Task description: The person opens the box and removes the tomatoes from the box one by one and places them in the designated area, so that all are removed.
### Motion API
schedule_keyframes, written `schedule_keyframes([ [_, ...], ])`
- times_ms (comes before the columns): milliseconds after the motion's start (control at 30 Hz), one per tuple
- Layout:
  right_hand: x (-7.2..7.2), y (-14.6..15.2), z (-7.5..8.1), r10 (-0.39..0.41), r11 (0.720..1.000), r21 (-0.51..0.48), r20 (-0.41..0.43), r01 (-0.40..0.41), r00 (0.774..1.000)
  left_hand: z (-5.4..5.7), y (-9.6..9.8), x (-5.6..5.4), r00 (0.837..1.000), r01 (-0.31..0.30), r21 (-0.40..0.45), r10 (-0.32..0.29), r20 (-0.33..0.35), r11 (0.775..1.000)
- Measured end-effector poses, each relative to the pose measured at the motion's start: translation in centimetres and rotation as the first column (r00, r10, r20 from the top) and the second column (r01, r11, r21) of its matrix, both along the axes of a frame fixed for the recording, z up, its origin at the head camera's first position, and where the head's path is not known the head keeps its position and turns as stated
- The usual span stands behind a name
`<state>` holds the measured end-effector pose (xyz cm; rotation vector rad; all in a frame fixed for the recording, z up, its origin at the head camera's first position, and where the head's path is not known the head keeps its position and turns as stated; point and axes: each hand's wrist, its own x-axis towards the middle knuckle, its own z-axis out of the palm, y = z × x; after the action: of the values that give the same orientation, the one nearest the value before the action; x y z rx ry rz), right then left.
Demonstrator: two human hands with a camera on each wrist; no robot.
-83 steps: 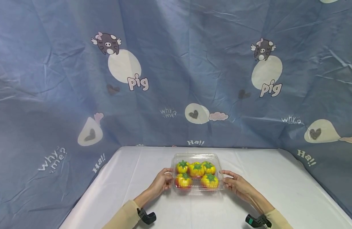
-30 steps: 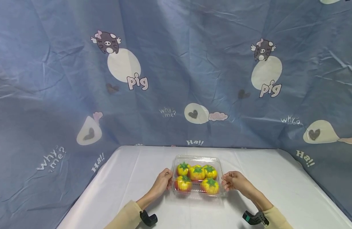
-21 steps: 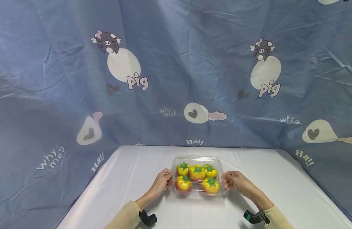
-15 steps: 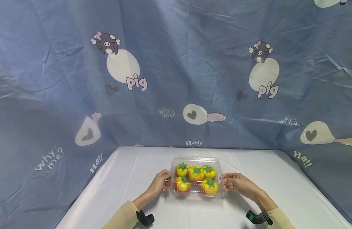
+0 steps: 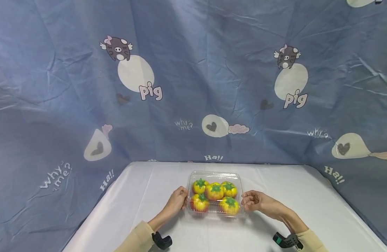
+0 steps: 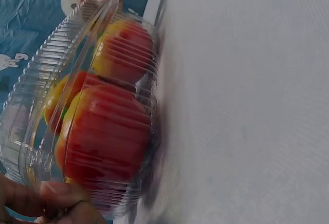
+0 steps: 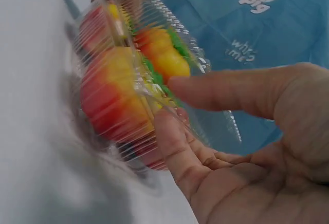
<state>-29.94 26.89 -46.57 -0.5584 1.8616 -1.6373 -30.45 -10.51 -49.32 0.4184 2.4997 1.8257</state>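
Observation:
A clear plastic clamshell box (image 5: 214, 210) sits on the white table, its lid over several yellow-red fruits (image 5: 215, 191) with green leafy tops, like persimmons or tomatoes. My left hand (image 5: 175, 202) is at the box's left side; in the left wrist view its thumb (image 6: 57, 190) and a finger pinch the rim near the corner. My right hand (image 5: 263, 203) is at the right side. Close up, its index fingertip (image 7: 167, 121) touches the rim and its thumb (image 7: 221, 91) stretches straight over the lid, with a gap between them. Red sides of the fruits (image 6: 105, 134) show through the ribbed wall.
A white cloth covers the table (image 5: 209, 238), its far edge meeting a blue curtain (image 5: 187, 70) printed with pigs and lettering. Black bands (image 5: 162, 241) are strapped on both wrists.
Compared with the oldest frame, the box lies slightly nearer to me. My right thumb and fingers, bunched at the rim a second ago, have spread apart. The left hand stays at its side.

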Motion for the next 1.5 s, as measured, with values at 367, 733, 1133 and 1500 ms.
schedule_keyframes([
  [367, 0.6, -0.1, 0.1, 0.102, 0.995, 0.012, -0.047, -0.101, 0.994, -0.2, 0.3, -0.4, 0.993, -0.051, 0.029, 0.048, 0.103, 0.998],
  [733, 1.6, -0.2, -1.7, 0.037, 0.999, 0.025, -0.219, -0.032, 0.975, -0.4, 0.5, 0.1, 0.989, -0.068, 0.038, 0.063, 0.135, 0.997],
  [1133, 1.4, 0.1, -3.1, -0.057, 0.998, -0.048, -0.246, 0.047, 0.968, -0.7, 0.6, 0.3, 0.984, -0.115, 0.063, 0.105, 0.142, 0.991],
  [1500, 1.1, -0.1, -3.4, -0.15, 0.987, -0.096, -0.294, 0.127, 0.944, -0.2, 0.7, 0.6, 0.981, -0.156, 0.044, 0.149, 0.125, 0.987],
])
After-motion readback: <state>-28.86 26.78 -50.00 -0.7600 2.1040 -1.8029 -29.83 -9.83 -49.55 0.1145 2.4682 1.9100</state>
